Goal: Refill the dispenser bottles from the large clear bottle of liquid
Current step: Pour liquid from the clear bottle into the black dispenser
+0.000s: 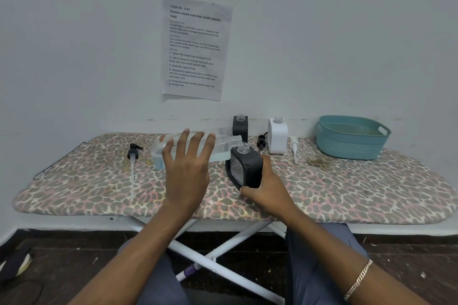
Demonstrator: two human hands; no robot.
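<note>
The large clear bottle (223, 147) lies nearly level above the board, with pale liquid pooled along its lower side. My left hand (187, 168) holds it from above, fingers spread across its body. Its open neck points right and sits just over the open mouth of a black dispenser bottle (247, 168). My right hand (266, 189) grips that dispenser low on its right side and tilts it left. A second black dispenser (240, 129) and a white dispenser (277, 137) stand uncapped by the wall.
A leopard-print ironing board (347, 188) carries everything. A black pump head with a long tube (133, 158) lies at left. Another black pump (261, 141) and a white pump (294, 147) lie near the white dispenser. A teal basket (352, 138) sits at the back right.
</note>
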